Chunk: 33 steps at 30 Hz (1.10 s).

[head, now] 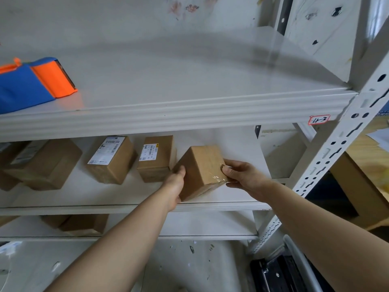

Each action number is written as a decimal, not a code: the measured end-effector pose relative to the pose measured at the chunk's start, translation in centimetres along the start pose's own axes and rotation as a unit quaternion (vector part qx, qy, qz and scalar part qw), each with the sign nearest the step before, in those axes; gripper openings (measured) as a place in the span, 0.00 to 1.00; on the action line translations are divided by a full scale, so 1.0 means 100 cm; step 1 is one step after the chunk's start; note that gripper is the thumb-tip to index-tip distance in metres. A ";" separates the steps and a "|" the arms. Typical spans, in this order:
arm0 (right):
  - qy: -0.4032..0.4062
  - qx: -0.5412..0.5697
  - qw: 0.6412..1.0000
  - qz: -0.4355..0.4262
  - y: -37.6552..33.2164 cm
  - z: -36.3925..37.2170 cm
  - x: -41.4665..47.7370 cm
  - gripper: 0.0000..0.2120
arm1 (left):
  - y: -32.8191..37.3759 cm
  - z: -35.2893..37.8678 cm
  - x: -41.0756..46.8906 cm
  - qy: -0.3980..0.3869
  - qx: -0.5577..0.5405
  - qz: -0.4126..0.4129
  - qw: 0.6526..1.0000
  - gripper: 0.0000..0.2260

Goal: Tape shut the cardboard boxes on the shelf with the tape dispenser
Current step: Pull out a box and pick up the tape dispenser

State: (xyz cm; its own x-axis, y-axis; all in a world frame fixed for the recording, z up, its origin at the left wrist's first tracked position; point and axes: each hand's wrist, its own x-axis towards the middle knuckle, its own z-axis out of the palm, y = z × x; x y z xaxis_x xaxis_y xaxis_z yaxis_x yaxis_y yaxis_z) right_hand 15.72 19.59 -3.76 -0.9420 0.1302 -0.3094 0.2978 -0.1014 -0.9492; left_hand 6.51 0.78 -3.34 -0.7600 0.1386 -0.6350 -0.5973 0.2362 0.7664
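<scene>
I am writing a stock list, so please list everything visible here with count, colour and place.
shelf: one, white, three levels in view
tape dispenser: one, blue and orange, top level, left
held box: one, brown, clear tape on a corner, middle level, right
other boxes: at least three, brown, some labelled, middle level, left of held box
lower boxes: about two, brown, bottom level
tag: one, red-edged, top level's front edge, right
left hand: grips held box's left side
right hand: grips its right side
</scene>
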 end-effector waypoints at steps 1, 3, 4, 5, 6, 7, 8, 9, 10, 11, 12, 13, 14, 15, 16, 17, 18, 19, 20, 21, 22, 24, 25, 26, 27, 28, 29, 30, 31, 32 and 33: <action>-0.005 -0.011 1.000 0.001 -0.001 0.000 -0.001 0.15 | 0.002 0.002 -0.004 -0.015 -0.018 -0.006 1.000 0.20; -0.004 -0.021 1.000 0.007 -0.001 0.000 -0.002 0.14 | 0.004 0.007 -0.009 -0.039 -0.054 -0.015 0.998 0.20; 0.002 -0.020 1.000 0.010 -0.001 0.001 -0.002 0.15 | 0.005 0.009 -0.011 -0.044 -0.049 -0.014 0.998 0.22; 0.013 -0.015 1.000 0.012 -0.001 0.002 -0.002 0.15 | 0.007 0.011 -0.013 -0.047 -0.035 -0.013 0.998 0.24; 0.023 -0.010 1.000 0.013 -0.001 0.004 -0.003 0.16 | 0.008 0.012 -0.015 -0.047 -0.018 -0.007 0.999 0.27; 0.030 -0.008 0.999 0.015 -0.002 0.005 -0.002 0.16 | 0.009 0.013 -0.017 -0.048 -0.007 -0.002 0.999 0.28; 0.035 -0.009 0.999 0.017 -0.002 0.006 -0.003 0.16 | 0.010 0.014 -0.018 -0.051 0.003 0.000 0.999 0.29; 0.036 -0.012 0.999 0.021 -0.004 0.006 -0.003 0.16 | 0.010 0.014 -0.018 -0.057 0.010 0.002 0.998 0.29; 0.034 -0.015 0.999 0.027 -0.005 0.006 -0.004 0.17 | 0.010 0.013 -0.019 -0.061 0.016 0.002 0.998 0.29; 0.034 -0.016 0.999 0.034 -0.007 0.006 -0.004 0.17 | 0.010 0.012 -0.020 -0.064 0.020 0.001 0.998 0.29; 0.038 -0.017 0.998 0.040 -0.008 0.006 -0.005 0.18 | 0.009 0.011 -0.021 -0.067 0.030 0.001 0.997 0.28; 0.046 -0.018 0.998 0.043 -0.009 0.006 -0.005 0.18 | 0.009 0.010 -0.022 -0.070 0.043 0.004 0.997 0.27; 0.059 -0.022 0.997 0.044 -0.011 0.007 -0.005 0.20 | 0.009 0.010 -0.023 -0.072 0.055 0.008 0.996 0.25; 0.073 -0.028 0.996 0.045 -0.013 0.008 -0.005 0.22 | 0.010 0.010 -0.023 -0.069 0.067 0.018 0.995 0.23; 0.084 -0.036 0.995 0.049 -0.015 0.011 -0.005 0.26 | 0.011 0.011 -0.023 -0.057 0.075 0.038 0.995 0.21; 0.092 -0.045 0.993 0.055 -0.016 0.013 -0.004 0.31 | 0.013 0.012 -0.022 -0.039 0.087 0.068 0.993 0.19; 0.096 -0.054 0.992 0.061 -0.017 0.016 -0.003 0.36 | 0.015 0.014 -0.024 -0.017 0.101 0.101 0.990 0.20; 0.094 -0.063 0.991 0.064 -0.019 0.019 -0.002 0.41 | 0.018 0.016 -0.026 0.005 0.120 0.132 0.984 0.21; 0.088 -0.067 0.992 0.065 -0.021 0.022 -0.001 0.43 | 0.019 0.019 -0.027 0.026 0.147 0.150 0.977 0.23; 0.080 -0.064 0.992 0.067 -0.023 0.024 0.000 0.41 | 0.020 0.022 -0.029 0.045 0.174 0.150 0.972 0.25; 0.075 -0.053 0.993 0.072 -0.025 0.026 0.000 0.35 | 0.020 0.025 -0.030 0.057 0.189 0.138 0.970 0.25; 0.073 -0.043 0.992 0.093 -0.028 0.029 0.000 0.21 | 0.020 0.029 -0.028 0.056 0.173 0.110 0.977 0.22; 0.080 -0.056 0.990 0.103 -0.028 0.030 0.001 0.17 | 0.021 0.029 -0.025 0.053 0.163 0.112 0.979 0.21; 0.094 -0.075 0.987 0.109 -0.027 0.030 0.003 0.17 | 0.022 0.029 -0.021 0.057 0.169 0.134 0.975 0.19; 0.115 -0.096 0.983 0.110 -0.026 0.031 0.004 0.20 | 0.023 0.028 -0.019 0.067 0.186 0.166 0.966 0.18; 0.136 -0.112 0.979 0.099 -0.025 0.031 0.006 0.24 | 0.026 0.027 -0.017 0.075 0.208 0.195 0.956 0.18; 0.148 -0.129 0.977 0.077 -0.025 0.031 0.007 0.28 | 0.029 0.026 -0.014 0.079 0.229 0.219 0.945 0.19; 0.146 -0.141 0.978 0.050 -0.027 0.030 0.007 0.30 | 0.033 0.026 -0.013 0.077 0.250 0.232 0.937 0.21; 0.137 -0.148 0.979 0.028 -0.030 0.029 0.008 0.30 | 0.036 0.026 -0.012 0.076 0.266 0.246 0.929 0.22; 0.130 -0.143 0.981 0.014 -0.032 0.027 0.011 0.28 | 0.039 0.026 -0.012 0.077 0.275 0.248 0.926 0.23; 0.128 -0.132 0.983 0.011 -0.033 0.025 0.012 0.26 | 0.041 0.025 -0.011 0.087 0.272 0.250 0.925 0.24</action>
State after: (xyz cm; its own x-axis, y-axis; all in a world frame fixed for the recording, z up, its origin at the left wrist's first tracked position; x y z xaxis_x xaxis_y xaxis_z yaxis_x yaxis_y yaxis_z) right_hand 13.23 17.60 -0.90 -0.8753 0.3783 -0.3012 0.3787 0.1486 -0.9135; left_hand 5.57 4.02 0.26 -0.9644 0.2155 -0.1535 0.0209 0.6404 0.7678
